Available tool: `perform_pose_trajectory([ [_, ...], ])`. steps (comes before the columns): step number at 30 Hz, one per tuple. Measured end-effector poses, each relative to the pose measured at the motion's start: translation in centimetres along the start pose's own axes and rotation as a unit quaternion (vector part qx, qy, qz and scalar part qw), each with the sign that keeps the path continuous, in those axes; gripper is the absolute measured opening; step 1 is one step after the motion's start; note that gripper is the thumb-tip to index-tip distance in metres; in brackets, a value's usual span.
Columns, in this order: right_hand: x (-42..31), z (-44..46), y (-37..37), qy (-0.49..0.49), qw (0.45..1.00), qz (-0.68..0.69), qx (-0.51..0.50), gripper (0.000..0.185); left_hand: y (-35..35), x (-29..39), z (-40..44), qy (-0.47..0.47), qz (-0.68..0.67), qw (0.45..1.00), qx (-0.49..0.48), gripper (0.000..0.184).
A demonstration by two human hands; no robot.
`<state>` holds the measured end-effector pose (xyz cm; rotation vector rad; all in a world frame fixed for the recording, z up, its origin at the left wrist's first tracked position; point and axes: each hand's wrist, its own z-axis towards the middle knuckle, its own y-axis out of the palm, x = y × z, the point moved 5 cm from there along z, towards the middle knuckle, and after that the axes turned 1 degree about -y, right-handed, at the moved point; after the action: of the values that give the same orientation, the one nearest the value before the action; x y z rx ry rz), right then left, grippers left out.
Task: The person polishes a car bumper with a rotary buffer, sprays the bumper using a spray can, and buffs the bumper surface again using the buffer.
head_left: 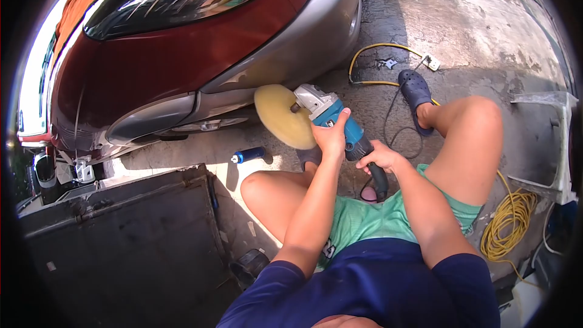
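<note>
A blue and silver angle polisher with a round yellow buffing pad is held in front of me. My left hand wraps round its blue body near the silver head. Farther back, my right hand grips the black rear part by the handle. The pad faces the lower side of a dark red and grey car; I cannot tell whether it touches the car. Its dark cord runs over the ground. A blue bottle lies on the concrete, left of the pad.
A yellow extension cord ends in a white socket beyond my clog. More yellow cord lies coiled on the right, below a white plastic stool. A dark metal panel stands at the lower left.
</note>
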<state>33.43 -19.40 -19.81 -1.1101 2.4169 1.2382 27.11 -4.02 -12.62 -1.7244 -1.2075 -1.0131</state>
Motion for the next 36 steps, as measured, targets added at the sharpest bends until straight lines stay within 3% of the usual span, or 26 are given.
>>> perform_pose_trajectory([
  [7,-2.2,-1.2,2.9,-0.086,0.993,-0.074,-0.04,0.039,-1.9,5.4,-3.5,0.103,-0.022,0.994,0.038,0.07],
  [11,-4.2,-3.2,5.7,-0.158,0.978,-0.133,-0.012,0.039,-3.8,8.2,-4.9,0.159,-0.043,0.986,0.027,0.062],
  [13,-4.4,-3.4,6.4,-0.202,0.966,-0.164,-0.013,0.042,-4.1,9.0,-5.5,0.157,-0.045,0.986,0.021,0.061],
  [22,-2.7,-2.8,5.5,-0.143,0.982,-0.127,-0.004,0.039,-3.8,7.5,-4.7,0.121,-0.065,0.99,0.008,0.062],
  [25,-3.4,-3.5,5.7,-0.186,0.973,-0.138,0.016,0.037,-3.7,8.0,-5.2,0.127,-0.074,0.989,-0.01,0.063],
  [31,-4.5,-5.0,6.9,-0.276,0.929,-0.242,0.055,0.051,-4.6,9.3,-6.3,0.181,-0.07,0.981,-0.03,0.068],
  [36,-3.9,-4.6,8.3,-0.269,0.939,-0.213,0.028,0.051,-5.5,10.8,-7.1,0.185,-0.06,0.98,-0.036,0.069],
])
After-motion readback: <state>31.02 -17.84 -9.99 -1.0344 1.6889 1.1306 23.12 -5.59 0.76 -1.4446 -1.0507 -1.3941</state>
